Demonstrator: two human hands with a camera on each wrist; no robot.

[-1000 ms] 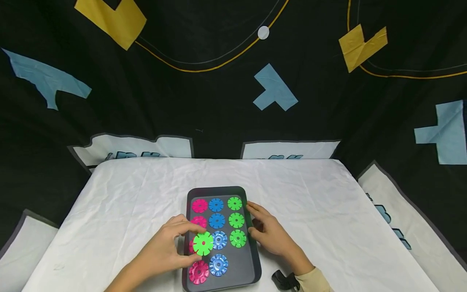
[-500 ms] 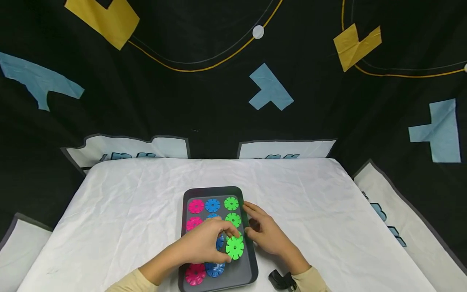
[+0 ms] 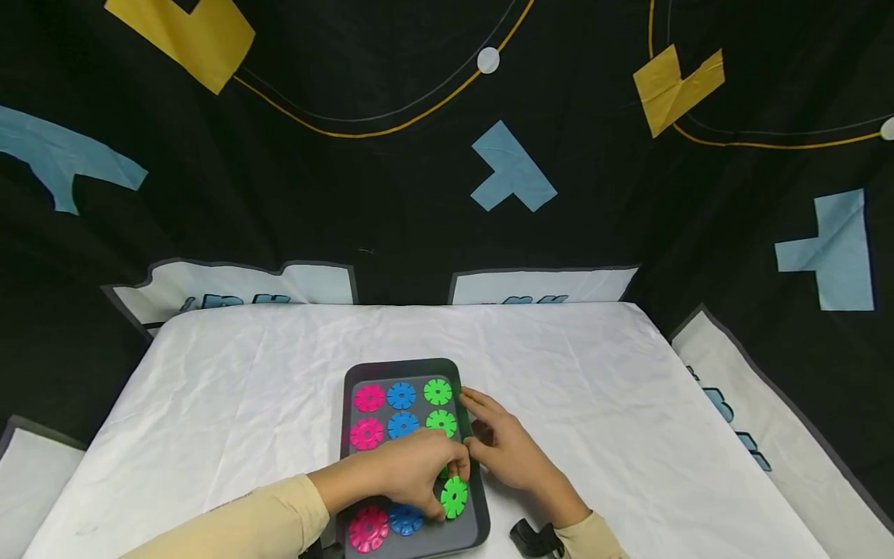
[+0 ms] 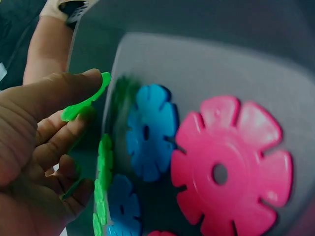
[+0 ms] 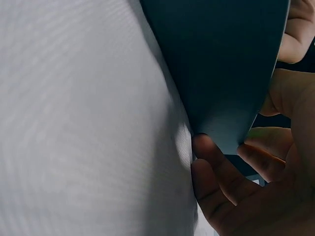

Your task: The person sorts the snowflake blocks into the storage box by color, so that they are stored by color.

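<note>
My left hand (image 3: 419, 467) pinches a green flower-shaped plastic disc (image 3: 455, 498) between thumb and fingers, over the lower right of a dark grey tray (image 3: 466, 539). In the left wrist view that green disc (image 4: 98, 93) appears nearly edge-on and tilted. Inside the tray, notched discs lie in columns: pink discs (image 3: 369, 397) at left, blue discs (image 3: 401, 396) in the middle, green discs (image 3: 438, 392) at right. My left hand hides part of the third row. My right hand (image 3: 515, 453) touches the tray's right side, and in the right wrist view its fingertips meet the outer wall (image 5: 221, 98).
A white cloth (image 3: 587, 388) covers the table under the tray. A black strap-like device (image 3: 534, 537) sits at my right wrist. Behind the table hangs a black curtain (image 3: 391, 210) with yellow and blue patches.
The left hand has carried the green disc from the tray's left side to its lower right, lowering it toward the tray floor. The right hand stays at the tray's side. The view shifts slightly.
</note>
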